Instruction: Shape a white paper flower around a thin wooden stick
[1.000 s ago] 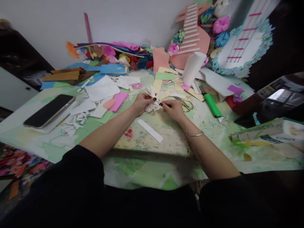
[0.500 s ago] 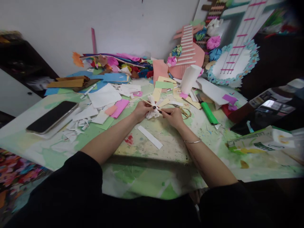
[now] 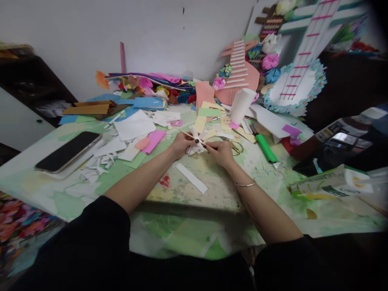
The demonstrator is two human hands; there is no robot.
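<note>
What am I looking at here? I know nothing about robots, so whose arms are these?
No robot here: these are a person's own bare arms, seen by a camera worn on the head, looking forward and down. The left hand grips a gathered white piece with a thin stick. The right hand works close beside it; exactly what its fingertips pinch is too small to tell. On the paint-stained table lie a white strip, gold-handled scissors, a green tool, a phone and pink paper. A white roll stands farther back.
</note>
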